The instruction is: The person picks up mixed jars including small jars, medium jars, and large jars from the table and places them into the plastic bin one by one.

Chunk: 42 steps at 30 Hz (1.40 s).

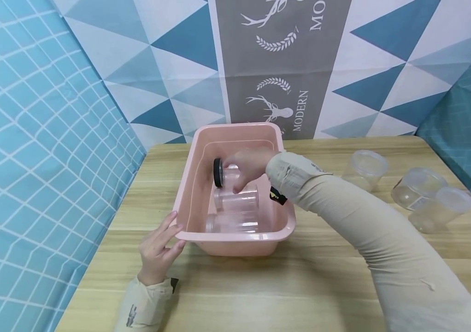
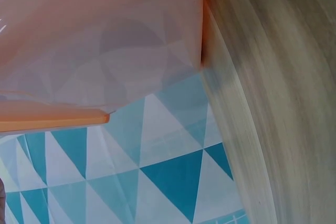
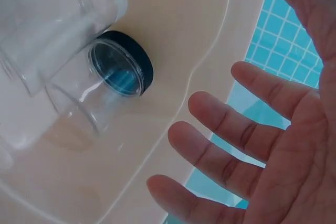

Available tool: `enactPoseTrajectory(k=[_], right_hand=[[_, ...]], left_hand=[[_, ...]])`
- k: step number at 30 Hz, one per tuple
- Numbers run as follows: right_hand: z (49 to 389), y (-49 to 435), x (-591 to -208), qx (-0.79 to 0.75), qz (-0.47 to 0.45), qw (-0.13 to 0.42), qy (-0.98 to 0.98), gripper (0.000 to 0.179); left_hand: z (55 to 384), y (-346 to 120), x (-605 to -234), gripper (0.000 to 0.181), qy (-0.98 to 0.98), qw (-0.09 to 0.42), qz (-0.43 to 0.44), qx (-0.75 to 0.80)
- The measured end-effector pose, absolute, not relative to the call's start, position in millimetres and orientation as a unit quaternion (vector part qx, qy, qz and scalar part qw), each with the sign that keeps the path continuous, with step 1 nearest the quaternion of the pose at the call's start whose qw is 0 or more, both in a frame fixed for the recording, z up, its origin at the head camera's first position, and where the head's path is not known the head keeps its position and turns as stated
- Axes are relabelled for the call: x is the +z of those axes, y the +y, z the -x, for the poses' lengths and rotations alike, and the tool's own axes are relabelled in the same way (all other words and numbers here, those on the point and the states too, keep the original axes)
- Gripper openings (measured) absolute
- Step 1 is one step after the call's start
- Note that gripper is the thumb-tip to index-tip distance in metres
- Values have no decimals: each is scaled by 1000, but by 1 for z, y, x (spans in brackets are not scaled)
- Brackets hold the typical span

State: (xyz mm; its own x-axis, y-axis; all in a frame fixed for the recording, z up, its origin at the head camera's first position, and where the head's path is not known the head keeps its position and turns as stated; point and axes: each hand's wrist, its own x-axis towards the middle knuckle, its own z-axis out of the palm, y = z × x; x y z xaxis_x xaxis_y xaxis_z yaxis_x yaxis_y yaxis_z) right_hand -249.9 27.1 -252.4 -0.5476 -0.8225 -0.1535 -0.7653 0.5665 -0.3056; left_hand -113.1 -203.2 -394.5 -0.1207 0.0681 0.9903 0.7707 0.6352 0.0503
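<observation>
A pink plastic basin (image 1: 235,237) stands on the wooden table. Inside, a clear jar with a black lid (image 1: 218,173) lies on its side, beside more clear jars (image 1: 237,199) also lying down. My right hand (image 1: 252,166) reaches into the basin above the black-lidded jar. In the right wrist view its fingers (image 3: 226,163) are spread and apart from that jar (image 3: 79,103). With fingertips over the rim and the thumb against its outer side, my left hand (image 1: 156,253) holds the basin's near left corner. The left wrist view shows mostly the basin's outer wall (image 2: 105,40).
Several clear containers stand or lean on the table's right side: one (image 1: 366,168) toward the back, a wide one (image 1: 418,186) and a tilted one (image 1: 440,210) further right. Patterned cloth (image 1: 185,60) hangs behind the table, and blue checked cloth (image 1: 40,138) lines the left.
</observation>
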Motion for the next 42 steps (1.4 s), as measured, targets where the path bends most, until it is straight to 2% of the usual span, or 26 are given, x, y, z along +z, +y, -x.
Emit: enactPoseTrajectory(k=[11, 19, 23, 29, 34, 38, 42], right_hand=[[250, 38, -238, -98, 438, 146, 881, 61], [249, 70, -206, 3, 334, 157, 930, 70], [248, 87, -197, 17, 318, 160, 934, 69], [253, 114, -198, 6, 336, 165, 927, 68], [255, 141, -202, -12, 338, 193, 921, 73], [253, 166, -203, -27, 312, 223, 923, 76], [254, 191, -206, -41, 288, 227, 929, 78]], left_hand=[[112, -202, -393, 48, -681, 592, 306, -303], [114, -200, -393, 49, -681, 590, 309, -304], [114, -200, -392, 49, -682, 588, 309, -305], [113, -200, -391, 49, -673, 598, 307, -309], [112, -200, -391, 50, -673, 600, 303, -308], [112, -199, -391, 50, -675, 597, 303, -309], [113, -199, -392, 50, -673, 599, 301, -312]])
